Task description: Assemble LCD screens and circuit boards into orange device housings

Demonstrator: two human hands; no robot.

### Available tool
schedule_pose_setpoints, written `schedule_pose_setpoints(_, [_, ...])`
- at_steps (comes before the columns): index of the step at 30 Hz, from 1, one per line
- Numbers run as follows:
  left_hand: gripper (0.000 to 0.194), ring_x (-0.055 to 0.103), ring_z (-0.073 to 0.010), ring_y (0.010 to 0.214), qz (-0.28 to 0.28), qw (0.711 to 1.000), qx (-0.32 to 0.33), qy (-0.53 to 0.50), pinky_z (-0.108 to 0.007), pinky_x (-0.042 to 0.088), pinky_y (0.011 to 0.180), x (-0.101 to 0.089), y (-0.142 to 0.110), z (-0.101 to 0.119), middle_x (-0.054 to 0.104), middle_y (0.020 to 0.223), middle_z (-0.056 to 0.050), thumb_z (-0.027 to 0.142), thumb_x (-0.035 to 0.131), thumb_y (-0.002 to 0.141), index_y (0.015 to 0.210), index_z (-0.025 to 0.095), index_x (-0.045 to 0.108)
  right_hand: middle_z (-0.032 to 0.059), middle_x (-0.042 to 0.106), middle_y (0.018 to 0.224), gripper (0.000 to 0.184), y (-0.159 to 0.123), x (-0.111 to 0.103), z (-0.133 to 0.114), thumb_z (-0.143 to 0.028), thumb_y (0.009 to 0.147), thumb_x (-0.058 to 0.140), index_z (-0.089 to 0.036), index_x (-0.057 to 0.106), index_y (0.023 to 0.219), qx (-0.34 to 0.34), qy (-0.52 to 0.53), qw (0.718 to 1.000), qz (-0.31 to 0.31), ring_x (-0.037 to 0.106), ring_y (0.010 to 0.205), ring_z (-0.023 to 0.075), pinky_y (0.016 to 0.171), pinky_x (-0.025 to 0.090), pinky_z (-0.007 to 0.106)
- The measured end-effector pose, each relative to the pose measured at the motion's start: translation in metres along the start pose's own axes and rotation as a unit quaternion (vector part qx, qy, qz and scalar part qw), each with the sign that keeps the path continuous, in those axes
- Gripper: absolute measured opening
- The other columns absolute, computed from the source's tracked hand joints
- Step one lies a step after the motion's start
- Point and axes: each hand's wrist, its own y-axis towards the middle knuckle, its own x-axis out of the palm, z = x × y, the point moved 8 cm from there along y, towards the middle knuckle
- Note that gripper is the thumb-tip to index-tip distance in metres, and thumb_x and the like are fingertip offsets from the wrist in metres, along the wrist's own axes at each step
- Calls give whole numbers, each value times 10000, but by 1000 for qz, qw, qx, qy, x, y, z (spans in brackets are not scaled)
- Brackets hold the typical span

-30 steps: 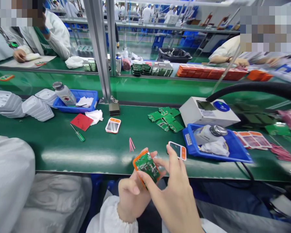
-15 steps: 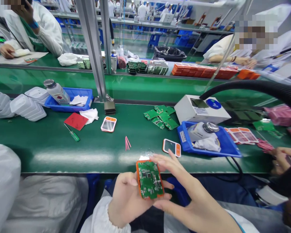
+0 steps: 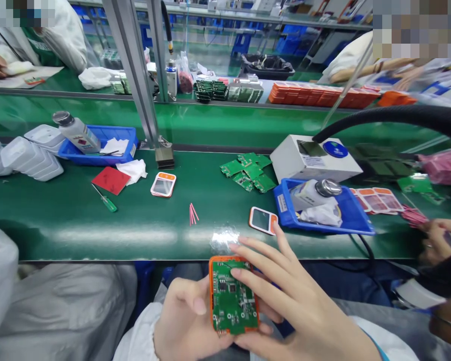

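Observation:
Above my lap, just below the bench edge, my left hand [image 3: 184,313] holds an orange plastic case with a green circuit board [image 3: 229,301] lying in it, component side up. Its thumb rests at the left rim, and its other fingers reach under the case to the right side. My right hand [image 3: 289,296] spreads over the right part of the board; one fingertip appears to touch the board near its top, and the thumb is by the lower right corner. On the bench beyond lies an orange-and-white device with a dark screen [image 3: 262,220].
Pink strips [image 3: 193,214], a green-handled screwdriver [image 3: 107,201] and a red sheet [image 3: 110,180] lie to the left. Loose circuit boards [image 3: 248,171], a blue tray [image 3: 361,220] with a bottle, and a white box [image 3: 323,165] stand behind. A neighbour's hand [image 3: 441,243] is at right.
The view has tilted down slightly. The cased board appears lower and larger. My right hand has moved in over the board, bringing a fingertip to its upper part.

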Motion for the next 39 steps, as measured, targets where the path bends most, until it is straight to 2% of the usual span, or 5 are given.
schedule_pose_setpoints(6, [617,569,-299,1102,1,1000,14,-7,-486,302,1041,0,2,1,696,944,-102,161,427,509,1073,152,679,173,626,1229,535,1,-4,-4,-403,795,654,-113,517,1223,-8,-27,999,17,577,1160,346,1101,47,728])
schedule_pose_setpoints(20, [558,599,-298,1052,32,999,24,-19,-508,272,1058,-16,3,2,700,962,-92,157,439,545,1047,140,681,161,575,1305,552,4,2,3,-428,810,627,-142,500,1265,8,-6,1000,-6,538,1201,351,1094,68,736])
schedule_pose_setpoints(29, [521,542,-325,1129,72,997,13,-14,-535,265,1053,-19,4,1,694,928,-97,165,443,525,988,152,682,163,594,1280,551,5,6,0,-334,817,624,-116,460,1297,2,29,1000,-13,550,1199,320,1127,-15,677])
schedule_pose_setpoints(35, [550,547,-318,1129,41,999,14,5,-517,299,1036,-17,4,0,692,977,-102,179,434,521,1016,138,671,157,585,1293,568,4,8,3,-347,834,617,-129,410,1315,8,39,999,-22,535,1220,296,1136,-36,652])
schedule_pose_setpoints(39, [616,575,-318,1087,26,1000,11,6,-507,306,1027,-14,5,-1,698,951,-121,191,426,517,1081,104,658,144,591,1291,611,4,5,6,-356,829,638,-154,379,1343,15,61,998,-15,546,1213,288,1142,26,652])
